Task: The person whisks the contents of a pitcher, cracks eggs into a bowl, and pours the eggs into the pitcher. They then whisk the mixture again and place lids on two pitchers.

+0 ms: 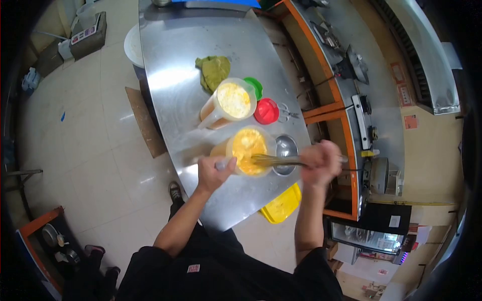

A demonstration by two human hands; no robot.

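My left hand (213, 173) is closed around the handle of a translucent plastic pitcher (219, 149) that holds a yellow-orange liquid with pale froth. In my right hand (321, 163), somewhat blurred, is a whisk (278, 160); its wires reach over the rim into the liquid. Just beyond stands a second pitcher (213, 111), filled with a similar liquid under a pale frothy top. A steel bowl (286, 150) sits beside the near pitcher, partly behind the whisk.
On the steel table (181, 45) lie a green cloth (216, 72), a green lid (254, 88), a red lid (266, 111) and scissors (288, 113). A yellow lid (282, 204) is at the near right edge. Along the right runs a counter with a stove (362, 118).
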